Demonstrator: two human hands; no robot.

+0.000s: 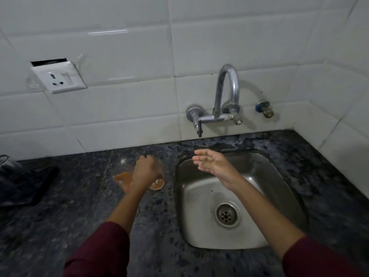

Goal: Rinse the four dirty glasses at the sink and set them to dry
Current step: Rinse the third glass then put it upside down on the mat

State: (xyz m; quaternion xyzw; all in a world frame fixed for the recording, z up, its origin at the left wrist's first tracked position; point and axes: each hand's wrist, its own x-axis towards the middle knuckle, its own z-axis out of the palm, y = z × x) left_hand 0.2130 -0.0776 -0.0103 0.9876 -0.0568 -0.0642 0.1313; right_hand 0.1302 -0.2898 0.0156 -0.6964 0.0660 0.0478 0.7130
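Two clear glasses with orange residue at the bottom stand on the dark granite counter, left of the sink. My left hand is over them, fingers curled around the rim of the right glass. The left glass stands beside it, partly hidden by my wrist. My right hand hovers over the back left of the steel sink, fingers apart and holding nothing. The chrome wall tap arches above the sink; no water runs.
The sink drain sits mid-basin. A black cloth or bag lies on the counter at far left with a glassy object at the edge. A wall socket is on the white tiles. A small valve is right of the tap.
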